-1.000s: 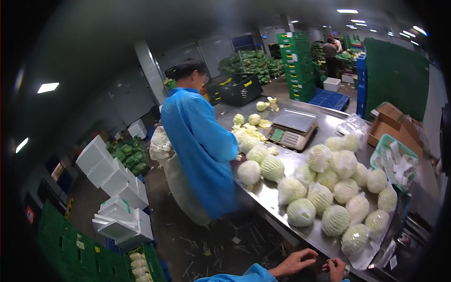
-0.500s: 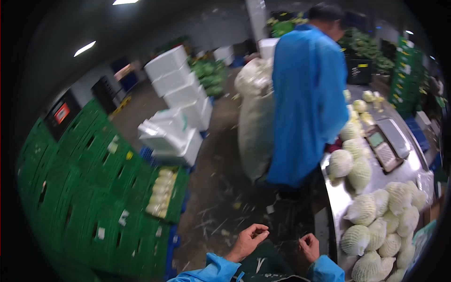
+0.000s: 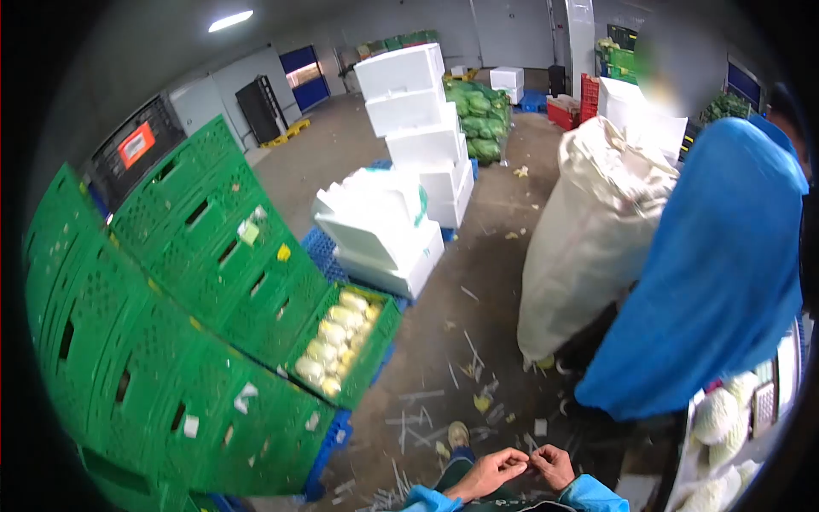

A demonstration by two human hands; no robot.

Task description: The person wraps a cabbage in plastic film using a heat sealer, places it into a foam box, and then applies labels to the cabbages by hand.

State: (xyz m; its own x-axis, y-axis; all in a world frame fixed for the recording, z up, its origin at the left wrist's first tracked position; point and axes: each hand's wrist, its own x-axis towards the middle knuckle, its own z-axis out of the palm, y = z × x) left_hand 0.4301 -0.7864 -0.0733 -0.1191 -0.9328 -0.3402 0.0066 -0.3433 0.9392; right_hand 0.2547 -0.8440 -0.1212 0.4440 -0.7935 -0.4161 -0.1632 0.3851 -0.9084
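My left hand (image 3: 493, 474) is closed, with thumb and fingers pinched together, low in the head view. Close beside it, my right hand (image 3: 553, 467) is closed in a pinch as well, the fingertips of both hands nearly meeting. Whatever lies between the fingers, if anything, is too small to make out. Blue sleeves cover both forearms. To the right, pale green cabbages (image 3: 715, 416) lie on a metal table (image 3: 685, 476), beside a scale with a keypad (image 3: 763, 406). A green crate (image 3: 375, 357) on the left contains pale elongated cabbages (image 3: 337, 346).
Stacked green crates (image 3: 171, 341) line the left side. White foam boxes (image 3: 418, 128) stand farther back. A large white sack (image 3: 580, 243) is beside a person in a blue gown (image 3: 708, 273). Strips and scraps (image 3: 420, 420) litter the floor.
My view has swung left, so the table is now mostly out at the right edge. My hands have come together from being apart. The person in blue now appears farther right.
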